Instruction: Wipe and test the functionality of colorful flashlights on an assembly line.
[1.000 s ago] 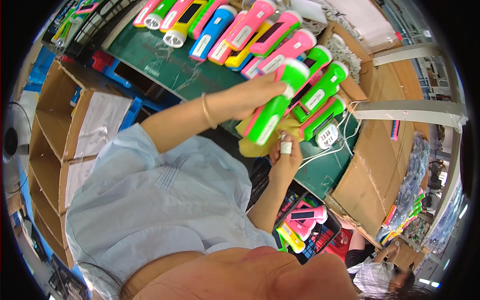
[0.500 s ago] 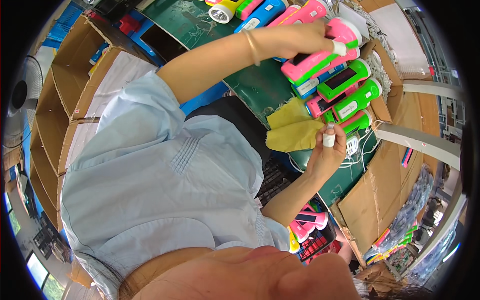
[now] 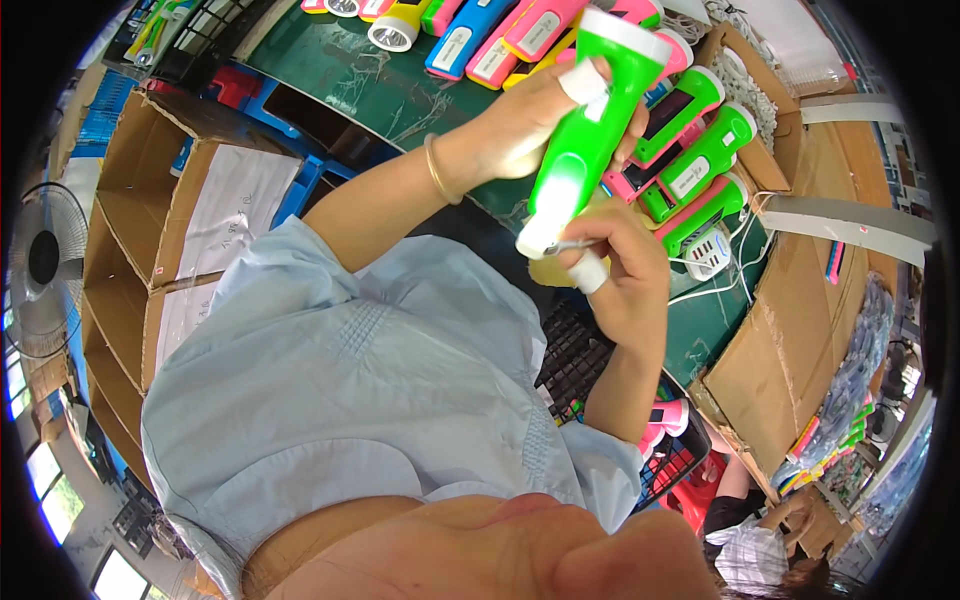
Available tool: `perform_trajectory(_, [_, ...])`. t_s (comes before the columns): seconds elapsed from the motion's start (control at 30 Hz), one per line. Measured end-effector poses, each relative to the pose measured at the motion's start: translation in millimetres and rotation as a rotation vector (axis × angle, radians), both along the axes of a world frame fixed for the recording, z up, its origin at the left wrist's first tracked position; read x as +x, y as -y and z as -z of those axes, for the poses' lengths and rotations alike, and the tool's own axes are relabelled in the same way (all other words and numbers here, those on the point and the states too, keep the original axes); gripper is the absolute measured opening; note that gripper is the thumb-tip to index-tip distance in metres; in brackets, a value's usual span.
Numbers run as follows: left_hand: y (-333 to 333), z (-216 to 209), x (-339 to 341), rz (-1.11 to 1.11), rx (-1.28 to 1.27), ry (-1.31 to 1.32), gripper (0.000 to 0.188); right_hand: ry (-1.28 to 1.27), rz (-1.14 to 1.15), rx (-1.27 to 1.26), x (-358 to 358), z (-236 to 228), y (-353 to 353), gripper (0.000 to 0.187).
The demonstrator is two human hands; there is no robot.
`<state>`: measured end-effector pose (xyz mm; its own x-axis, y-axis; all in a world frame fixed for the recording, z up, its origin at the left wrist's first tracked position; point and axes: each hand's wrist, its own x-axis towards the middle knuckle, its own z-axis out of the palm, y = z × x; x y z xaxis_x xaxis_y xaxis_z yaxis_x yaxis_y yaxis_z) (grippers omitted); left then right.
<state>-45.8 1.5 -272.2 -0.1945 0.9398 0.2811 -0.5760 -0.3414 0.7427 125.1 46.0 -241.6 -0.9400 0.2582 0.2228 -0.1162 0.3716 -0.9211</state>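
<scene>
My left hand [image 3: 520,125], with a bracelet on its wrist and white tape on its thumb, is wrapped round a green flashlight [image 3: 590,120]. The flashlight slants with its wide white-rimmed head up and away. A bright light glows on its handle near the white tail end. My right hand [image 3: 625,255], taped at the thumb, pinches a small metallic piece [image 3: 568,245] against that tail end; its exact kind is too small to tell. Just under the tail, part of a yellow cloth [image 3: 553,272] shows.
Several green and pink flashlights [image 3: 695,170] lie right of my hands, and more [image 3: 490,40] line the green table [image 3: 320,62]. A white multi-port charger [image 3: 708,255] with cables sits nearby. Cardboard dividers [image 3: 125,270] stand left, a fan [image 3: 42,258] beyond. Another person [image 3: 750,550] is at lower right.
My left hand has come back from the far flashlights and now holds the green one. My right hand has shifted left to its tail. A light now glows on the handle.
</scene>
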Motion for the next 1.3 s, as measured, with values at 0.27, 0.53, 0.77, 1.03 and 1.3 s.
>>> perform_trajectory(0.27, [1, 26, 16, 0.314, 0.047, 0.708, 0.069, -0.343, -0.004, 0.735, 6, 29, 25, 0.032])
perform_trajectory(0.53, [4, 15, 27, 0.010, 0.131, 0.309, 0.074, -0.183, 0.789, 0.509, -21, 43, 47, 0.046])
perform_trajectory(0.77, [23, 2, 14, -0.130, -0.155, -0.005, 0.053, -0.060, 0.524, -0.164, -4, 65, 20, 0.030])
perform_trajectory(1.03, [30, 1, 16, -0.182, -0.343, -0.278, 0.041, 0.095, 0.533, -0.376, 24, 68, 16, 0.018])
perform_trajectory(1.3, [35, 7, 4, -0.221, -0.270, -0.833, 0.087, -0.065, 0.483, -0.333, 19, 46, 4, 0.019])
